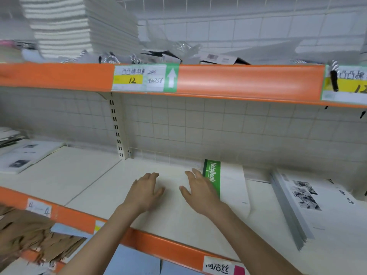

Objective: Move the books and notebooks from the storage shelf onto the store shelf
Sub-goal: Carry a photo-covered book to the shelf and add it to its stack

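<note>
On the orange-edged store shelf, a green-spined notebook stack lies flat beside a stack of illustrated books; right hand, fingers spread, apparently squares it up, while left hand hovers open, empty.

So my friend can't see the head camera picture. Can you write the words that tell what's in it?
Two bare hands, the left hand and right hand, reach open over a cream store shelf with an orange edge. A green-spined notebook lies beside the right hand, a stack of photo-cover books farther right, and white stacked paper on the shelf above.
</note>
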{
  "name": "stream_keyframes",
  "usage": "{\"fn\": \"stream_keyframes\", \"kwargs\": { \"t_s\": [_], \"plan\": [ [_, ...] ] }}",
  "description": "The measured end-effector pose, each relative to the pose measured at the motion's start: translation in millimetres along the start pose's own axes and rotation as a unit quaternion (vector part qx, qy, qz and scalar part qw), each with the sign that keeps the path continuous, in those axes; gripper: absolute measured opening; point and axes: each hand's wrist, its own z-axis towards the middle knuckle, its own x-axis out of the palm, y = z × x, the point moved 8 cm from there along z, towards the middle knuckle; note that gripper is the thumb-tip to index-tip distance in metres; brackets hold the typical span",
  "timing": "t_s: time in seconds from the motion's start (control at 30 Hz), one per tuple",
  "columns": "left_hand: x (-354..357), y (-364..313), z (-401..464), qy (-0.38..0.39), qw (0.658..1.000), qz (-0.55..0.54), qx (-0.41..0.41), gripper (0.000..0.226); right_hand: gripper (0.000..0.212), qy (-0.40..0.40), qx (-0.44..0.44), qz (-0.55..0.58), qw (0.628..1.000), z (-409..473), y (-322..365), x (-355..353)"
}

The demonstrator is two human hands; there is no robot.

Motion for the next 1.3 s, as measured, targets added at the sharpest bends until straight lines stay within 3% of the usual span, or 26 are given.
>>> {"fn": "stream_keyframes", "kwargs": {
  "t_s": [0.27,0.6,1.3],
  "plan": [
    [-29.9,81.6,-20.1,-0.010,0.998,0.029,-0.053,0.057,0.059,0.032,-0.070,0.003,0.997,28.0,84.2,37.0],
    [-71.7,195.9,-35.9,-0.007,0.993,0.085,-0.084,0.064,0.065,0.088,-0.097,0.017,0.991,60.6,183.4,94.9],
    [-190.5,437.7,-94.8,-0.026,0.974,0.147,-0.171,0.063,0.070,0.124,-0.199,0.054,0.970,130.2,441.8,207.5]
  ]
}}
